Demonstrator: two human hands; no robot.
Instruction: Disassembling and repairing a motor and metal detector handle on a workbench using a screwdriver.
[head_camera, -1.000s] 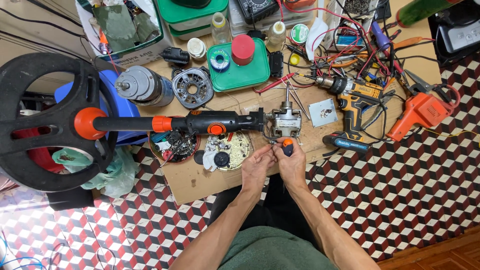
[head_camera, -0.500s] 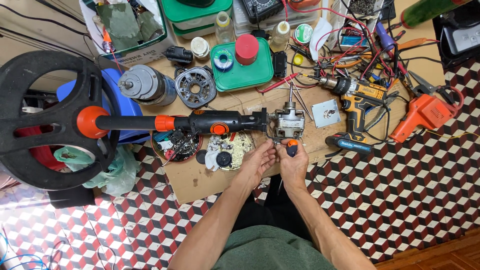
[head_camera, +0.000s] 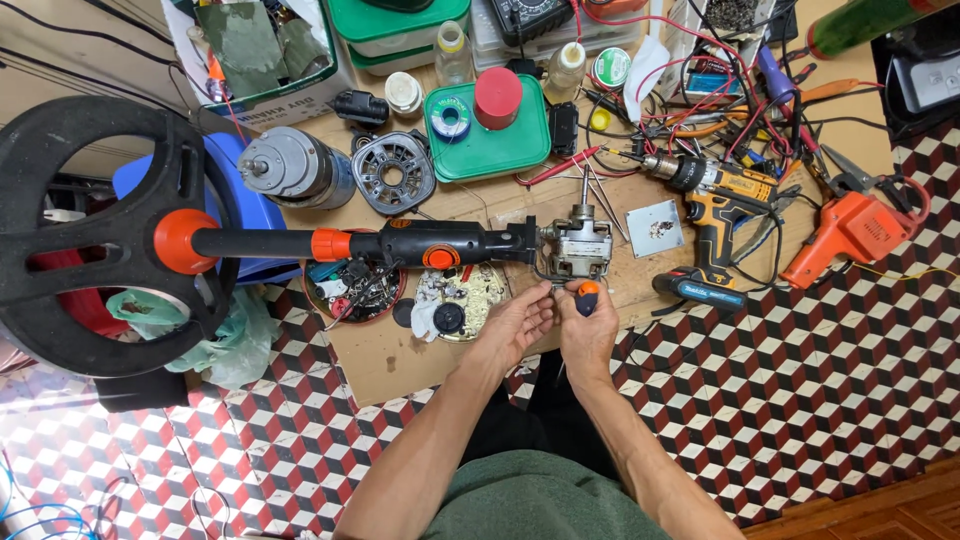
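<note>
This is a home repair workshop set up on the floor: a sheet of cardboard (head_camera: 400, 350) lies over patterned red, black and white floor tiles (head_camera: 800, 400) and carries scattered tools. A yellow cordless drill (head_camera: 715, 205), an orange soldering gun (head_camera: 850, 230), a bare electric motor (head_camera: 290, 165), tangled red wires (head_camera: 690, 90) and a dish of small parts (head_camera: 355, 290) crowd it.

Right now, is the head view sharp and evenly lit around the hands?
Head view: sharp on the left hand, right hand and small grey metal motor; light even, shadows soft; wide lens bends the edges.
</note>
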